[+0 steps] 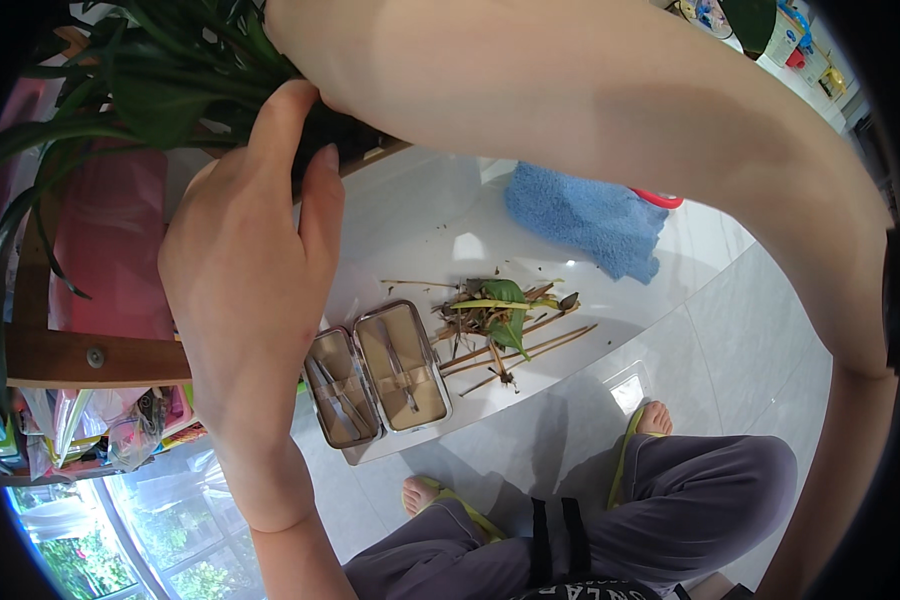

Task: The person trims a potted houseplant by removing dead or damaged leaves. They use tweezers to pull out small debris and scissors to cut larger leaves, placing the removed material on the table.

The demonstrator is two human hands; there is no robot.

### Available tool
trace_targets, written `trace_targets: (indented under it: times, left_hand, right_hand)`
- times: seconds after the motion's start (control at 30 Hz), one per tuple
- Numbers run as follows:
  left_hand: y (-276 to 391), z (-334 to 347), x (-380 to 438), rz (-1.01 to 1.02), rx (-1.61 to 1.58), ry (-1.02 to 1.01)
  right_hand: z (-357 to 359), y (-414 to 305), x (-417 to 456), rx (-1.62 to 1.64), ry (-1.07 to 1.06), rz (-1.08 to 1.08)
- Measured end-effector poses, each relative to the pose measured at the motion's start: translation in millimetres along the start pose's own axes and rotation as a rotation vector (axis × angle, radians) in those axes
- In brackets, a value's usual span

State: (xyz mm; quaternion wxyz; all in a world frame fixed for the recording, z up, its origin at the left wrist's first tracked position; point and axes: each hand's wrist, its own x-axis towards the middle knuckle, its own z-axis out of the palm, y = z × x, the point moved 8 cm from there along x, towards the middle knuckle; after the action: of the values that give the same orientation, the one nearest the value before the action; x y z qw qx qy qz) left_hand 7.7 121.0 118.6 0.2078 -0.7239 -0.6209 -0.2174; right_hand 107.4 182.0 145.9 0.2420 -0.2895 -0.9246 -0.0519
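Observation:
My left hand [251, 225] reaches up into a leafy green potted plant [165, 97] at the upper left. Its thumb and one finger show beside the dark base of the foliage; the other fingertips are hidden, and I cannot make out anything held. From the right, my right forearm [540, 90] crosses over the top of the view. Only the edge of my right hand [300, 37] shows against the leaves, its fingers out of sight. Below lies an open manicure case [405, 367] with metal tools under its straps. Beside it is a pile of plant trimmings [502, 315], with dry stems and green leaves.
A blue cloth [589, 217] lies on the white tabletop [412, 225], near a red-handled object [656, 199]. At left stands a wooden shelf [82, 352] with a pink container [112, 240] and packed items below. My knees and sandalled feet are under the table's near edge.

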Motion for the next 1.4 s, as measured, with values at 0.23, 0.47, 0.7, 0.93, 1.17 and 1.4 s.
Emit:
trace_targets:
  times: [0.23, 0.47, 0.7, 0.93, 1.17, 1.4]
  left_hand:
    - [-0.5, 2.9, 0.7, -0.010, -0.002, -0.022]
    - [7.3, 4.0, 1.2, 0.019, 0.001, 0.003]
    - [1.8, 2.3, -1.6, -0.012, 0.000, -0.001]
    - [6.6, 0.4, 1.4, 0.010, -0.052, 0.021]
    - [3.5, -0.8, 2.5, 0.066, -0.041, 0.065]
    - [5.2, -0.9, 1.4, 0.070, -0.079, 0.067]
  right_hand:
    - [1.9, 2.3, 10.0, 0.000, -0.009, 0.012]
    - [-2.6, 6.6, 3.7, -0.033, -0.031, 0.056]
    - [3.5, 10.2, 12.2, -0.010, -0.048, 0.048]
    - [3.8, 8.9, 17.7, -0.048, -0.111, 0.077]
    - [3.7, 4.4, 21.3, -0.083, -0.245, 0.112]
    - [10.4, -0.1, 20.3, -0.103, -0.295, 0.095]
